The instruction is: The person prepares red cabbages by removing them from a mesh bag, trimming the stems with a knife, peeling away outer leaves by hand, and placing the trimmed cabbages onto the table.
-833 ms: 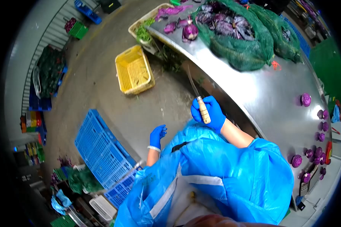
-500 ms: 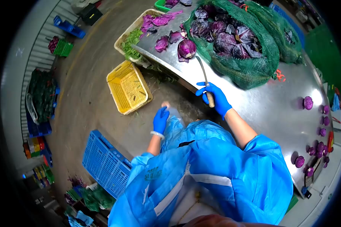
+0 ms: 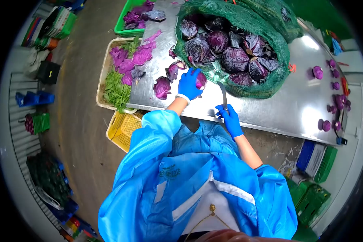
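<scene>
My left hand point(image 3: 189, 84), in a blue glove, lies over a purple cabbage point(image 3: 201, 80) on the metal table point(image 3: 149, 94), its fingers around the cabbage's left side. My right hand point(image 3: 230, 120), also gloved, is closed on the handle of a curved knife point(image 3: 223, 93) near the table's front edge; the blade points away from me. Another purple cabbage point(image 3: 162, 88) sits left of my left hand. Beyond the knife, a green net sack point(image 3: 266, 90) lies open, full of dark purple cabbages point(image 3: 235, 59).
At the left table end are a cream crate point(image 3: 101, 86) with green leaves and purple peelings, a green crate point(image 3: 119, 25) and, lower, a yellow crate point(image 3: 125, 131). Small cabbages point(image 3: 318, 72) are spread at the table's right. A second net sack point(image 3: 270, 14) lies behind.
My left hand has risen from beside my body onto the cabbage. The view has turned toward the table. My right hand still holds the knife, now lower over the table's edge.
</scene>
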A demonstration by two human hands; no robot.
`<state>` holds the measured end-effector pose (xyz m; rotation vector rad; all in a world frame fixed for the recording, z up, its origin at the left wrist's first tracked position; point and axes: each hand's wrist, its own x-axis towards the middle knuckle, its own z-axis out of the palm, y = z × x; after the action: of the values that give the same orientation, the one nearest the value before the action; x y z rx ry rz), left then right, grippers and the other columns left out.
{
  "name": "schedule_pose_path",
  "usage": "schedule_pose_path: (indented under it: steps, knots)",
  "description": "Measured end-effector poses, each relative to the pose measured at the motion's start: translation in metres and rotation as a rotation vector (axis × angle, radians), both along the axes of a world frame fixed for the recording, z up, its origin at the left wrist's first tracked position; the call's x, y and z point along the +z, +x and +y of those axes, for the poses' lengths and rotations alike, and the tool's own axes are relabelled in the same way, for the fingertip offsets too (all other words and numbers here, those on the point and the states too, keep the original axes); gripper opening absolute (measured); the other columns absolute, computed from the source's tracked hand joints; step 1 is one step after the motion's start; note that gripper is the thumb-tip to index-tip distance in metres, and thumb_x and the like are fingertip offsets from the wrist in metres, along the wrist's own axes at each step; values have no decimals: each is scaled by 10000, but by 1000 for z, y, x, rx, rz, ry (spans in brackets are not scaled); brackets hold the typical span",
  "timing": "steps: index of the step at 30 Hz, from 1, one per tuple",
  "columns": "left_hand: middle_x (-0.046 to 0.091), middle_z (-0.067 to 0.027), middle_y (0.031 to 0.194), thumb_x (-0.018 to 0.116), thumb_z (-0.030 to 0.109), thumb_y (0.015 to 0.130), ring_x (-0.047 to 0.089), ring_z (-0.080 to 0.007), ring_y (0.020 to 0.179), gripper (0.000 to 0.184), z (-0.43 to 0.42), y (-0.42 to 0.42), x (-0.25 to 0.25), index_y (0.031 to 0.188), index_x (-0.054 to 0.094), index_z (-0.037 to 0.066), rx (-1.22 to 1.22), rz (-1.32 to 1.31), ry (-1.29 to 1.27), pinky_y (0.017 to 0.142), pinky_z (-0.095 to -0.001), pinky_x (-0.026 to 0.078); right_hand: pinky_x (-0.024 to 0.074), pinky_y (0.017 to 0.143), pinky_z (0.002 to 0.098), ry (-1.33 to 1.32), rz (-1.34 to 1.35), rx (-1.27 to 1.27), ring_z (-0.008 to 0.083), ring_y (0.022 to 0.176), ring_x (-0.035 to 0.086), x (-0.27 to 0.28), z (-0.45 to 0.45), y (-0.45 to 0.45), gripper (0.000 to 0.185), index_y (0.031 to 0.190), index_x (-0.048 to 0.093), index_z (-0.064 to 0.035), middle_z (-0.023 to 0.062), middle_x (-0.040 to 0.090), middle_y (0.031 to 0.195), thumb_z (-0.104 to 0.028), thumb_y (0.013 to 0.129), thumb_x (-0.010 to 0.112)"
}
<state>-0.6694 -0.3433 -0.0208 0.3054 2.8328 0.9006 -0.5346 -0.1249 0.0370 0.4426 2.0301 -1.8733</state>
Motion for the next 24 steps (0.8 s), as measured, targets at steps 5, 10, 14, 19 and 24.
schedule_pose_path:
  steps: [5, 10, 14, 19, 24]
  knots:
    - [534, -179, 1321, 939, 323, 615, 543, -270, 1223, 1009, -57, -36, 11, 1402, 403, -10, 142, -449, 750, 1039, -383, 465, 511, 734, 255, 52, 107, 27, 81, 761, 618, 35, -27, -60, 318, 1271, 621, -78, 47, 696, 938, -168, 968, 588]
    - [541, -181, 1326, 904, 438, 642, 558, -274, 1216, 1019, -76, -11, -16, 1396, 376, 1, 186, -384, 523, 1024, -374, 471, 543, 798, 384, 441, 358, 387, 322, 959, 678, -3, -58, -113, 390, 1361, 578, -255, 125, 689, 1101, -299, 974, 581]
    - [571, -178, 1287, 902, 360, 675, 582, -265, 1175, 964, -68, -10, 1, 1387, 366, -9, 263, -437, 593, 992, -365, 492, 548, 760, 419, 585, 433, 480, 325, 922, 676, -21, -85, -126, 373, 1358, 569, -295, 128, 688, 1105, -354, 993, 523]
    - [550, -180, 1322, 908, 354, 664, 554, -270, 1214, 956, -63, -6, 10, 1392, 409, -12, 294, -532, 684, 1051, -372, 444, 527, 799, 463, 556, 281, 369, 383, 969, 655, -70, -85, -157, 408, 1342, 562, -199, 171, 682, 1108, -404, 1003, 465]
    - [474, -173, 1402, 930, 293, 619, 493, -289, 1290, 1032, -71, 23, -6, 1442, 375, 11, 272, -335, 652, 1082, -402, 421, 516, 783, 427, 404, 331, 344, 381, 939, 663, -63, -84, -165, 358, 1163, 628, -97, 197, 689, 1035, -367, 927, 631]
